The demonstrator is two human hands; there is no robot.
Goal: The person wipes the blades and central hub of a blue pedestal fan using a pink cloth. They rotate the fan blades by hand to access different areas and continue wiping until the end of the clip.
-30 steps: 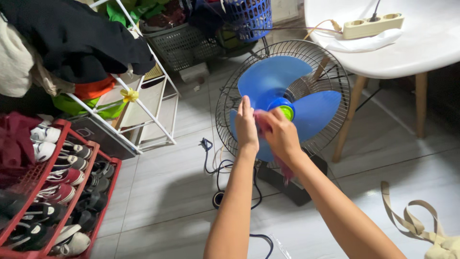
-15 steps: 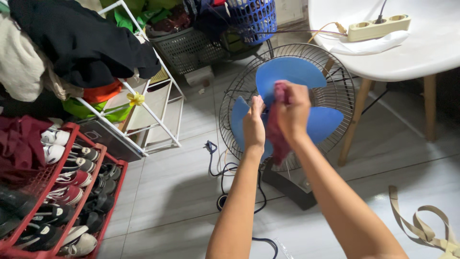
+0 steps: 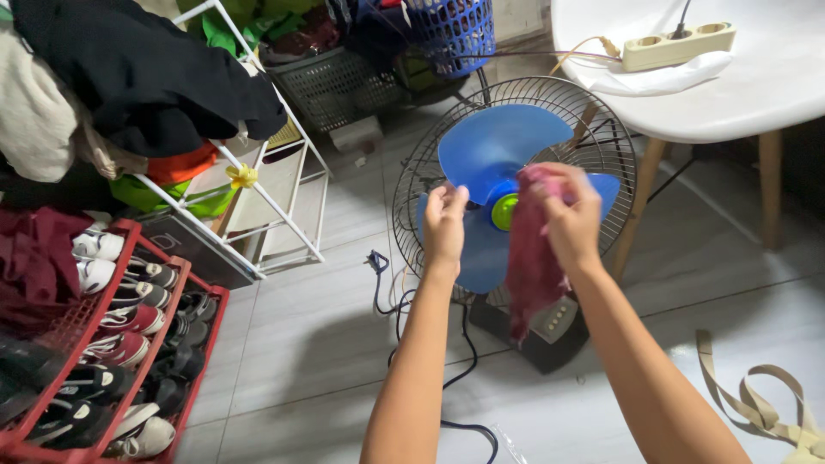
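In the head view, the blue fan blade [image 3: 494,185] sat bare in the wire cage [image 3: 412,185], its green hub [image 3: 504,211] central. Left of the hub, the left hand [image 3: 445,222] pinched a blade's edge between curled fingers. Right of the hub, the right hand [image 3: 569,216] bunched a maroon rag [image 3: 530,262] in closed fingers. Wiping well probably meant steadying that blade firmly while stroking from hub outward.

Red shoe rack [image 3: 185,331] stuffed with sneakers on the left, white wire shelf [image 3: 284,202] buried under dark clothes [image 3: 146,73] behind it. Blue laundry basket [image 3: 455,30] up top, cream power strip [image 3: 679,47] on the white tabletop [image 3: 773,94], beige strap [image 3: 760,404] on the floor.
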